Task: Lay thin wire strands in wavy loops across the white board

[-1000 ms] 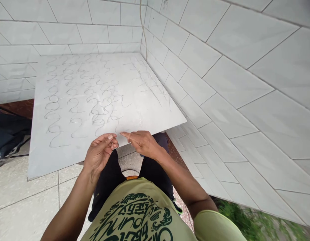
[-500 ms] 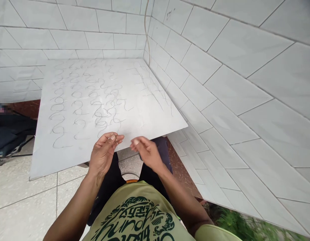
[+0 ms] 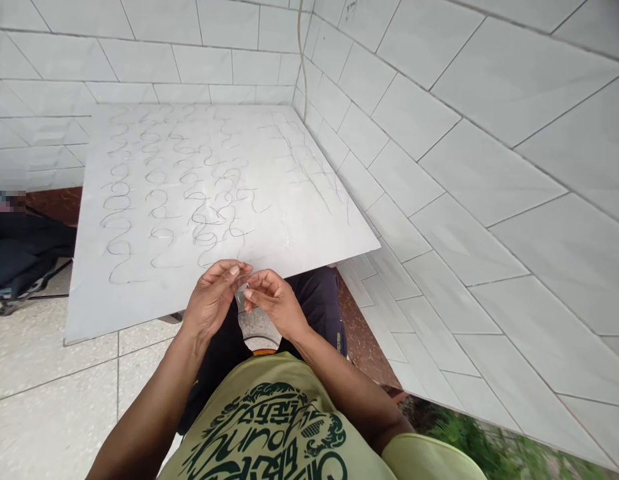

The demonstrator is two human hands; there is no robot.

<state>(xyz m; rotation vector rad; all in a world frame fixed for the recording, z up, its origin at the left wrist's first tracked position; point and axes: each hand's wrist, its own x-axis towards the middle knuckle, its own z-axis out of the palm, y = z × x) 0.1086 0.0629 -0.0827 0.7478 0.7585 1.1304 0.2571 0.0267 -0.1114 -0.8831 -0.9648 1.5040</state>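
Just off the near edge of the white board (image 3: 299, 247), my left hand (image 3: 214, 297) pinches a thin wire (image 3: 242, 277) between thumb and fingertips. My right hand (image 3: 275, 303) meets it there, its curled fingers and thumb closed at the other side of the wire. Much of the wire is hidden by the fingers, and its full shape is too fine to make out. Beyond my hands, several thin wires bent into S-like curves (image 3: 120, 193) lie in rows across the board. Straighter wires (image 3: 314, 183) are spread over its right part.
White tiled walls (image 3: 439, 167) meet behind the board, and a cable (image 3: 303, 60) hangs in the corner. Dark fabric on a wheeled frame (image 3: 29, 257) stands at the left. My legs (image 3: 317, 300) are under the board's near edge, with greenery (image 3: 469, 443) at lower right.
My right hand has moved left to meet my left hand at the wire; the two were apart before. The view has shifted slightly. The wires on the board lie as before.
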